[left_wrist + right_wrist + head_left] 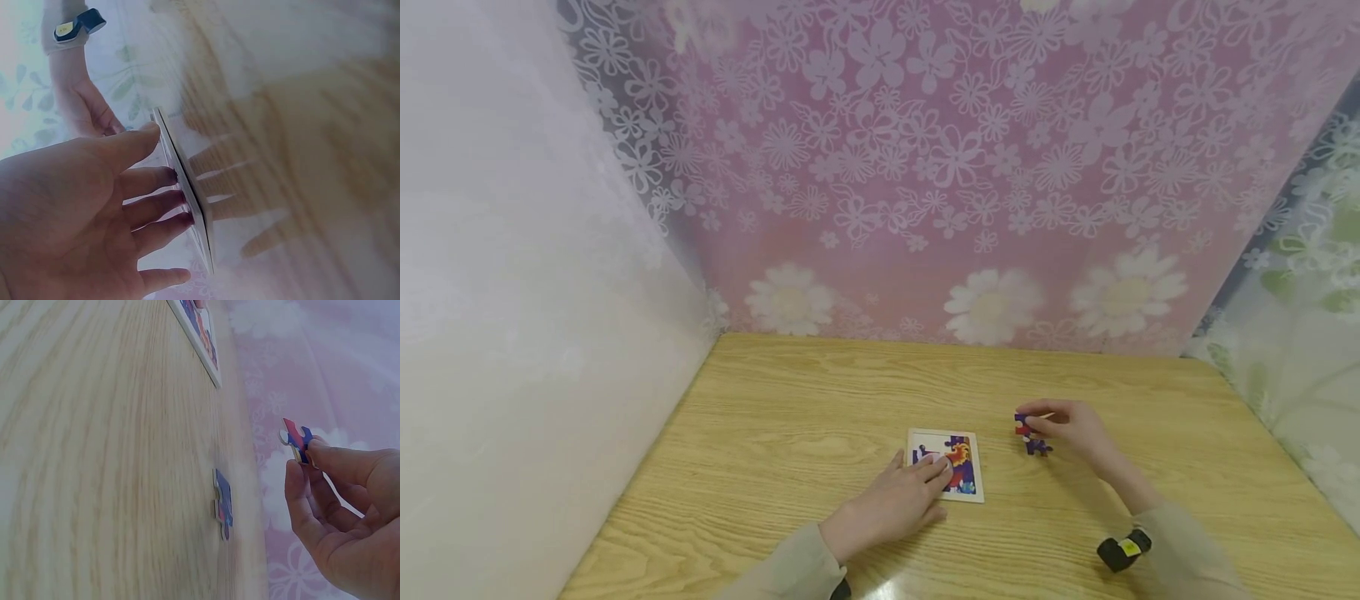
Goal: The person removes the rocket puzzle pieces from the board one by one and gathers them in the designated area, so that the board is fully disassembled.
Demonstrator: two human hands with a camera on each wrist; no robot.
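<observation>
A small puzzle board (pixel 980 492) with a white frame lies on the table, its colourful picture partly filled in on the right side. My left hand (pixel 898 502) rests on it with the fingers fairly straight; in the left wrist view the fingertips touch the face of the board (pixel 206 247). To the right, my right hand (pixel 1075 429) pinches a blue and red puzzle piece (pixel 300 442) between thumb and fingers, held above the table. Below that hand another dark blue puzzle piece (pixel 223 503) lies on the wood, apart from the board.
The wooden table (pixel 790 400) meets a pink flowered curtain (pixel 880 167) at its back edge. A pale wall (pixel 550 292) borders the left side, and a flowered sheet (pixel 1315 375) the right. A black band (pixel 1123 550) sits on the right wrist.
</observation>
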